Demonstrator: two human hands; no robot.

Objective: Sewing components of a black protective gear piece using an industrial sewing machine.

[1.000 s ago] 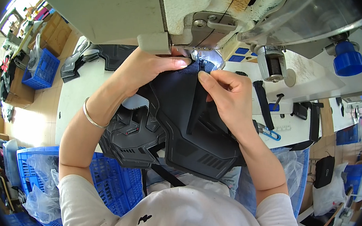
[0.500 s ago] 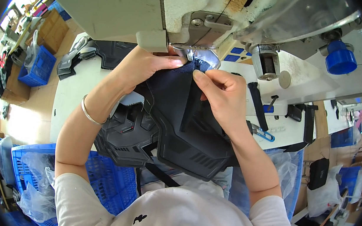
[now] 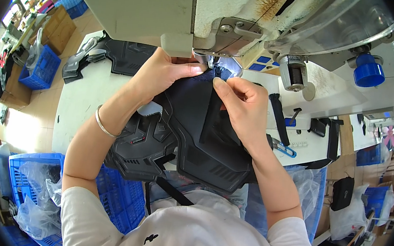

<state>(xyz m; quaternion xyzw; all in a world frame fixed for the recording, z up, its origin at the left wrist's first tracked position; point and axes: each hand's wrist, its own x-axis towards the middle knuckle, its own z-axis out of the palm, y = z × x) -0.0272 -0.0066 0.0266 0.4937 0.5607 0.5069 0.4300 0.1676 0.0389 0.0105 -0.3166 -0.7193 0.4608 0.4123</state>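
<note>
You're prob. sewing: L hand (image 3: 163, 74) pinching black panel (image 3: 187, 96), R hand (image 3: 245, 104) pinching its strip (image 3: 210, 118) (both nr. machine (image 3: 132, 7)); next move's prob. needing steady feeding.

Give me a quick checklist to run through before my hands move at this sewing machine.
1. Right hand gripping the black strip: ok, thumb and finger pinch near its top end.
2. Left hand gripping the blue cloth: cannot tell; the thumb rests on it, the other fingers are mostly hidden.
3. Fingertips clear of the needle: cannot tell; both hands are close beneath the sewing machine.
4. Black panel fully on the table: not ok, its near end extends past the edge over the lap.
5. Cutter out of the hands: ok, it lies on the table.
</note>
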